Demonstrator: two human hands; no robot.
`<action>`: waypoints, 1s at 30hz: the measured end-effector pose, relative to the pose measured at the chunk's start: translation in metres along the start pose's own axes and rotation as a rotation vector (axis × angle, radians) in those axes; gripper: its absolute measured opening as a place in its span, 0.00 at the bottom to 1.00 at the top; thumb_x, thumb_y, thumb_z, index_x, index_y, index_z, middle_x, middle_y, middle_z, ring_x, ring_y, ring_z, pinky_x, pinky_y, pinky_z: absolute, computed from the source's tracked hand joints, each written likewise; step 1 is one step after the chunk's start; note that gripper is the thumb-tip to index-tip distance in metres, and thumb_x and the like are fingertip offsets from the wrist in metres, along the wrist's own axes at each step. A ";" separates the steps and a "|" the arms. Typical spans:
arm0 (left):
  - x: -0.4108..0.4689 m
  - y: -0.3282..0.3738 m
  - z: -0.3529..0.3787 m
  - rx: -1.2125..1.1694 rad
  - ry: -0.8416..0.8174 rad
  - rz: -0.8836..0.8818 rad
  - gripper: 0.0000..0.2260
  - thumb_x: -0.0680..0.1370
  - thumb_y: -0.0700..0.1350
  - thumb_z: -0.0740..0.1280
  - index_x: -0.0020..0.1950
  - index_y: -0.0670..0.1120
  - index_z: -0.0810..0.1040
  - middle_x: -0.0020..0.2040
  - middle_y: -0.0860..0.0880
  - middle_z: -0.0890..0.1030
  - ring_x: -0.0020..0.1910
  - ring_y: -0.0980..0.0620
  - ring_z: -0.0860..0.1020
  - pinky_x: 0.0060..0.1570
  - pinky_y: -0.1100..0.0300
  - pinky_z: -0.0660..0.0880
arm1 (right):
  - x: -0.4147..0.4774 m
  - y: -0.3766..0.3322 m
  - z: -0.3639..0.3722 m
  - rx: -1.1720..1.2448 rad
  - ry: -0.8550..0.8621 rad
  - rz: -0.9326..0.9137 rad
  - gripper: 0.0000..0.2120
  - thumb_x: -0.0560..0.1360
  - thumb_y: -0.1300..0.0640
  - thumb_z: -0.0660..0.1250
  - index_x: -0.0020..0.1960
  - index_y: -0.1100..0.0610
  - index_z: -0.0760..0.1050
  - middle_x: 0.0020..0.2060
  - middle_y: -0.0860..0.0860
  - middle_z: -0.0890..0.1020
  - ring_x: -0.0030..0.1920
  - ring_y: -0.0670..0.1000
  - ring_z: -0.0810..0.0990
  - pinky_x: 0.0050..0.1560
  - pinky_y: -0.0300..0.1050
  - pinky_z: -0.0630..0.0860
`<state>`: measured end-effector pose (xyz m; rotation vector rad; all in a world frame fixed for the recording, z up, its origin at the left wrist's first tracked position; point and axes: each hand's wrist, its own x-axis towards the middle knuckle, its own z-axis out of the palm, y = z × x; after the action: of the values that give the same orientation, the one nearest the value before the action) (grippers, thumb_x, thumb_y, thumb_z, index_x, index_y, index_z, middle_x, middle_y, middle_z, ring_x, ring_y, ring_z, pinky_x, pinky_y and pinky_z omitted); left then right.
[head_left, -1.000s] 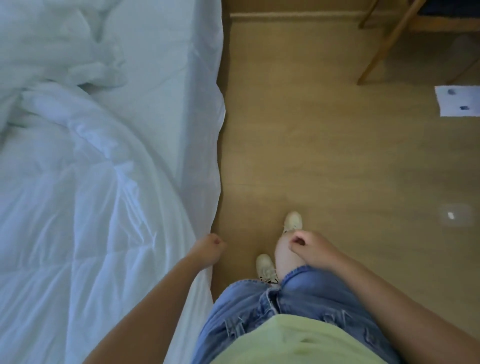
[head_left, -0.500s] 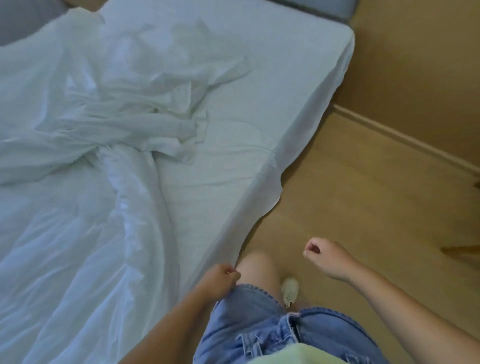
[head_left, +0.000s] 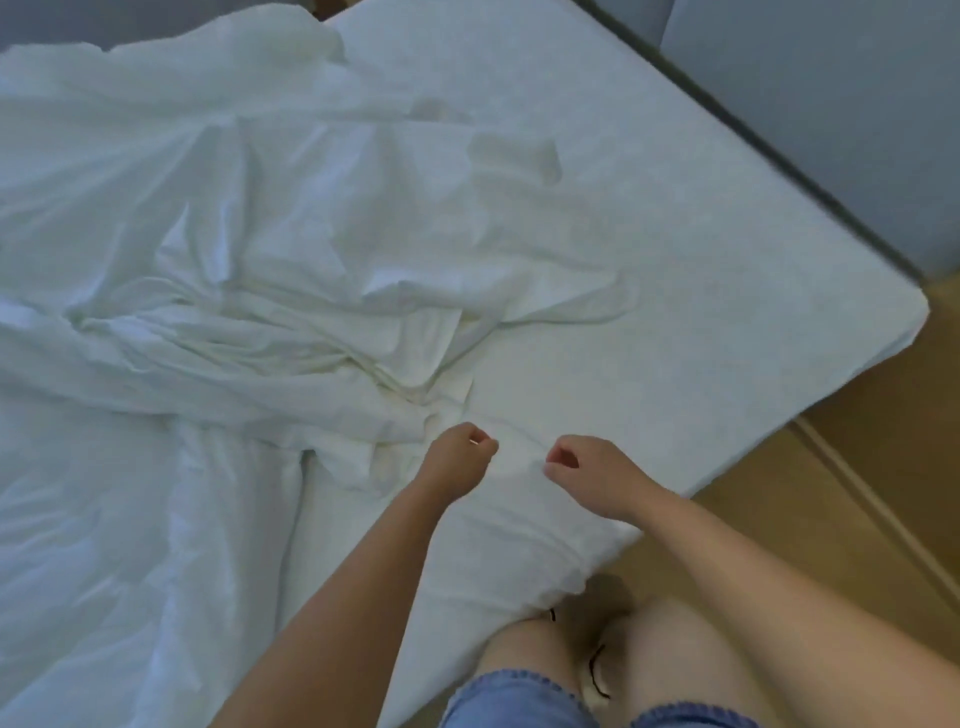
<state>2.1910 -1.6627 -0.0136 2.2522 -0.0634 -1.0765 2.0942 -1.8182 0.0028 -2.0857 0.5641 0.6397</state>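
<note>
A crumpled white sheet (head_left: 291, 312) lies bunched across the left and middle of a bed with a white mattress cover (head_left: 675, 270). A white duvet (head_left: 104, 519) spreads over the near left part. My left hand (head_left: 460, 460) is over the bed's near edge, just right of the bunched sheet, fingers curled into a fist with nothing in it. My right hand (head_left: 589, 475) is a short way to its right, over the smooth mattress cover, its fingers also curled and holding nothing. Neither hand plainly touches the fabric.
The bed's corner (head_left: 909, 317) points to the right, with wooden floor (head_left: 831, 493) beyond it. A grey wall panel (head_left: 831, 104) runs along the far side. My knees in denim shorts (head_left: 519, 696) stand against the bed's near edge.
My view has swung from the floor onto the bed. Both hands have risen from beside my legs and now reach out over the mattress edge.
</note>
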 end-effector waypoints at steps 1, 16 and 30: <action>0.017 0.018 -0.003 0.040 0.009 0.013 0.07 0.77 0.47 0.63 0.50 0.44 0.76 0.51 0.45 0.80 0.51 0.45 0.78 0.49 0.55 0.73 | 0.017 0.000 -0.017 0.018 0.012 -0.009 0.06 0.75 0.55 0.62 0.42 0.55 0.75 0.39 0.48 0.79 0.41 0.49 0.76 0.40 0.41 0.70; 0.325 0.172 0.076 0.601 0.361 0.060 0.38 0.73 0.67 0.60 0.77 0.54 0.50 0.77 0.45 0.50 0.75 0.45 0.49 0.69 0.43 0.51 | 0.358 0.078 -0.207 0.139 0.359 0.080 0.14 0.75 0.55 0.64 0.57 0.60 0.72 0.56 0.55 0.75 0.55 0.56 0.75 0.56 0.46 0.71; 0.341 0.164 0.000 0.519 0.789 0.046 0.23 0.76 0.56 0.63 0.69 0.49 0.68 0.71 0.45 0.66 0.70 0.44 0.62 0.66 0.48 0.56 | 0.424 -0.004 -0.196 0.530 0.136 -0.119 0.21 0.73 0.56 0.69 0.64 0.59 0.71 0.59 0.54 0.77 0.59 0.54 0.76 0.63 0.49 0.71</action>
<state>2.4535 -1.8955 -0.1552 2.9665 -0.0663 -0.0775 2.4674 -2.0464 -0.1606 -1.6510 0.6040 0.2424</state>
